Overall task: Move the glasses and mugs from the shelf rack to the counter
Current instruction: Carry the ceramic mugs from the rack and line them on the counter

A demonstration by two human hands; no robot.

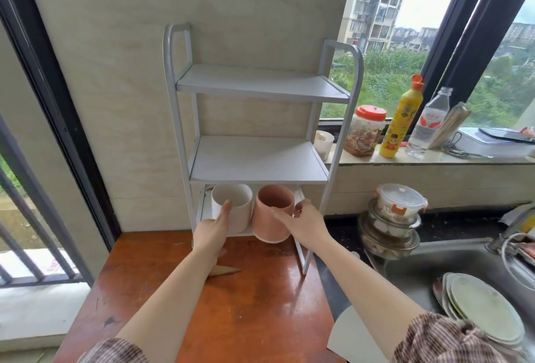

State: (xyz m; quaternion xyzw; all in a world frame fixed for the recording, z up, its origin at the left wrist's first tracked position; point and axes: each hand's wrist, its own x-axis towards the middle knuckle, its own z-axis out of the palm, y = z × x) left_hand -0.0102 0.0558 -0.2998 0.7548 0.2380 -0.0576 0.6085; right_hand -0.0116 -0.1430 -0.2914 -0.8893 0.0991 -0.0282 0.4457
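- Two items are seated side by side on the bottom shelf of the rack (254, 160), above the counter (260, 304).
- White mug (241, 203): side touched by left hand (212, 229); closure cannot be told.
- Pink mug (270, 203): tilted, clasped by right hand (304, 223), fingers (279, 215) curled round it.

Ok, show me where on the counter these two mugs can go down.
Best patch: the middle of the brown counter, in front of the rack. Also bare: its left strip toward the wall corner, beyond the pale pointed thing. Crowded: right of the rack, stacked lidded bowls, then the sink with plates; the windowsill holds a jar and bottles.
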